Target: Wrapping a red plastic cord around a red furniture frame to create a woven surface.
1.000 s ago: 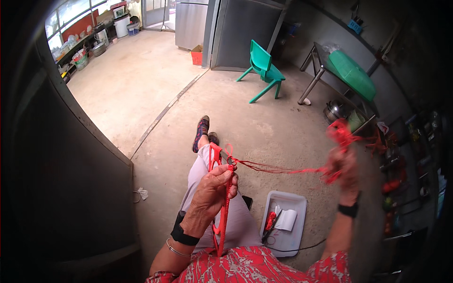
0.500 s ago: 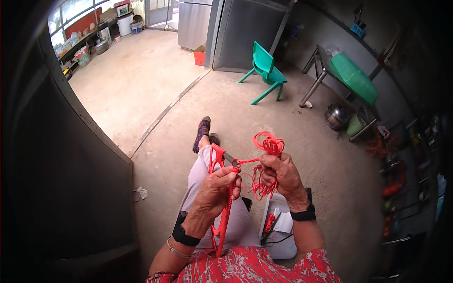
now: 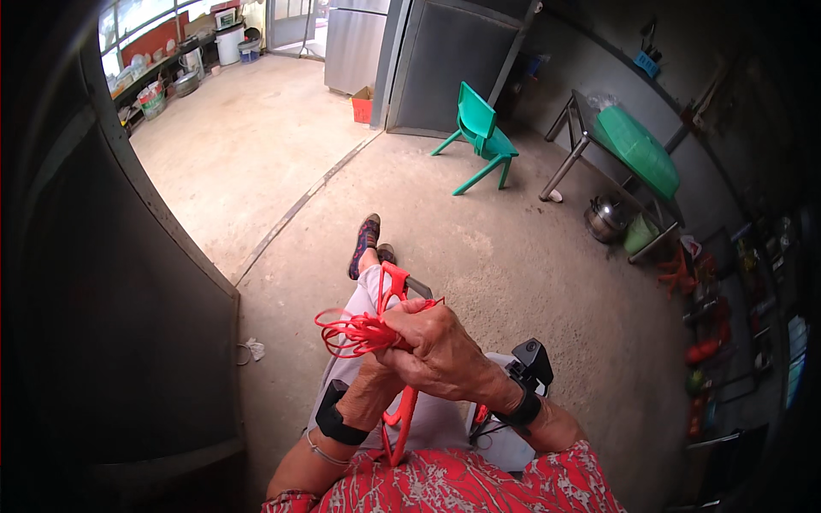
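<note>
Head view, looking down past a red patterned shirt [image 3: 453, 483] to light trousers [image 3: 432, 423] and a dark shoe [image 3: 365, 244]: two bare hands meet above the lap. The right hand [image 3: 438, 346] crosses over the left, its fingers curled tightly around a bundle of red cord [image 3: 352, 334] whose loose loops fan out to the left, in front of the knee. The left hand [image 3: 376, 385] is mostly covered by the right – whether its fingers pinch anything, I cannot tell. Just behind and below them stands a long red corded piece [image 3: 402, 419], reaching from the shirt front up over the thigh, with a dark bar [image 3: 419, 289] jutting from its top end. Both wrists wear black bands (the left forearm also has a thin bracelet [image 3: 327, 451]).

Beside the right thigh, a pale plastic tray [image 3: 511, 451] sits partly hidden by the right forearm. Farther off on the concrete floor [image 3: 487, 248] stand a small green chair [image 3: 477, 114] and, to its right, a metal-legged bench [image 3: 579, 120] carrying a green object [image 3: 640, 154].
</note>
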A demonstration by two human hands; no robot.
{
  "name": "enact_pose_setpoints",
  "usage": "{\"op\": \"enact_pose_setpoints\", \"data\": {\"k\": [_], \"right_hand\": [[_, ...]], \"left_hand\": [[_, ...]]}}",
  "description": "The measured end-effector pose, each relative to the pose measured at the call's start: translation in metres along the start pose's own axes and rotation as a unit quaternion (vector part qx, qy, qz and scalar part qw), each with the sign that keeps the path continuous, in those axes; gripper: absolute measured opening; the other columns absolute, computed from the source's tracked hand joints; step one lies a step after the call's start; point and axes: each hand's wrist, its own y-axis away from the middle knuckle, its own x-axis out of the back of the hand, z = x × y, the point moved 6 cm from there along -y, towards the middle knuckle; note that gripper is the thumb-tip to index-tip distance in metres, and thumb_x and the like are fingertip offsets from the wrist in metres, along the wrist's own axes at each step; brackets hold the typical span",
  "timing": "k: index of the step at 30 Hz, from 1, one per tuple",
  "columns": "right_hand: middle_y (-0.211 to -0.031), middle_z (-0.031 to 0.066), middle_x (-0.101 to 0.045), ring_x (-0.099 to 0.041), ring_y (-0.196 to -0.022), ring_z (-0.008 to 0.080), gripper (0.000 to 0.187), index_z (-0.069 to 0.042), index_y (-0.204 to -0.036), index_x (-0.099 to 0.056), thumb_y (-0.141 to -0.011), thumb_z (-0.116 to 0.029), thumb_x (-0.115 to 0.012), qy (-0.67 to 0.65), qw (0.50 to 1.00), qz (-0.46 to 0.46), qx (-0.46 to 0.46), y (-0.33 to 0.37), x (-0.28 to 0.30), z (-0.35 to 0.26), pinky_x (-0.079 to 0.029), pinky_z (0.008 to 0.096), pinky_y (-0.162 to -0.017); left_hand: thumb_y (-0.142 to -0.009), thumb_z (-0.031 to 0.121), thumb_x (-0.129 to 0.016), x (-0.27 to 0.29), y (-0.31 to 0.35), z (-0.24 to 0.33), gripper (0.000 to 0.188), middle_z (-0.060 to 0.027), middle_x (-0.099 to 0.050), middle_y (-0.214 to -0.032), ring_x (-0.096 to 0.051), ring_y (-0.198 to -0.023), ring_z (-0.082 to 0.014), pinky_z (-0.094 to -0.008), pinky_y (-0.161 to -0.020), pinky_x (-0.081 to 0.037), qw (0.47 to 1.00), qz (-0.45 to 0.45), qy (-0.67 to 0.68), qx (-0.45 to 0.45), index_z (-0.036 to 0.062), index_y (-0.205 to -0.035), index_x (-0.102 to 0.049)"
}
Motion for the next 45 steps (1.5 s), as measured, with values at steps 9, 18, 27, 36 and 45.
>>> {"op": "enact_pose_setpoints", "data": {"k": [9, 18, 27, 36, 45], "right_hand": [[-0.079, 0.0112, -0.068, -0.062, -0.069, 0.0090, 0.026, 0.001, -0.104, -0.063, -0.079, -0.005, -0.068, 0.032, 0.999, 0.029, -0.014, 0.002, 0.091, -0.034, -0.050, 0.0251, -0.062], [-0.075, -0.0008, -0.059, -0.051, -0.065, 0.0073, 0.034, -0.001, -0.117, -0.052, -0.091, -0.023, -0.057, 0.285, 0.891, 0.244, -0.255, 0.065, 0.176, 0.097, -0.042, 0.0255, -0.056], [-0.087, 0.0116, -0.063, -0.062, -0.076, 0.0216, 0.022, -0.005, -0.105, -0.061, -0.085, -0.014, -0.057, -0.047, 0.982, -0.054, -0.172, 0.058, 0.010, 0.100, -0.049, 0.0332, -0.070], [-0.073, 0.0157, -0.060, -0.060, -0.072, 0.0366, 0.021, -0.004, -0.091, -0.051, -0.079, -0.015, -0.064, 0.046, 0.989, 0.077, -0.115, 0.008, -0.023, 0.109, -0.047, 0.0428, -0.073], [-0.091, 0.0073, -0.063, -0.061, -0.087, 0.0168, 0.020, -0.003, -0.096, -0.060, -0.080, -0.012, -0.067, -0.042, 0.978, 0.121, -0.165, -0.002, 0.033, 0.094, -0.046, 0.0319, -0.082]], "left_hand": [[-0.082, 0.008, -0.065, -0.026, -0.022, 0.048, 0.011, -0.0075, -0.059, -0.086, -0.057, -0.077, -0.0174, -0.0271, -0.068, -0.045, 0.823, 0.075, -0.482, -0.291, 0.0007, -0.089, -0.064], [-0.086, 0.013, -0.060, 0.009, -0.036, 0.049, 0.013, -0.0043, -0.061, -0.071, -0.058, -0.059, -0.0090, -0.0221, -0.051, -0.049, 0.947, 0.194, -0.236, -0.098, 0.0002, -0.085, -0.059], [-0.082, 0.004, -0.057, 0.043, -0.021, 0.050, 0.006, -0.0121, -0.066, -0.075, -0.065, -0.066, -0.0161, -0.0249, -0.055, -0.050, 0.947, 0.240, -0.214, -0.018, -0.0016, -0.081, -0.058], [-0.082, 0.007, -0.058, 0.033, -0.017, 0.056, 0.006, -0.0060, -0.061, -0.069, -0.052, -0.049, -0.0090, -0.0217, -0.043, -0.042, 0.942, 0.172, -0.285, 0.042, 0.0011, -0.080, -0.056], [-0.082, 0.005, -0.059, 0.033, -0.016, 0.095, 0.006, -0.0038, -0.057, -0.063, -0.050, -0.048, -0.0073, -0.0199, -0.040, -0.037, 0.926, 0.220, -0.289, -0.100, 0.0020, -0.079, -0.055]]}}
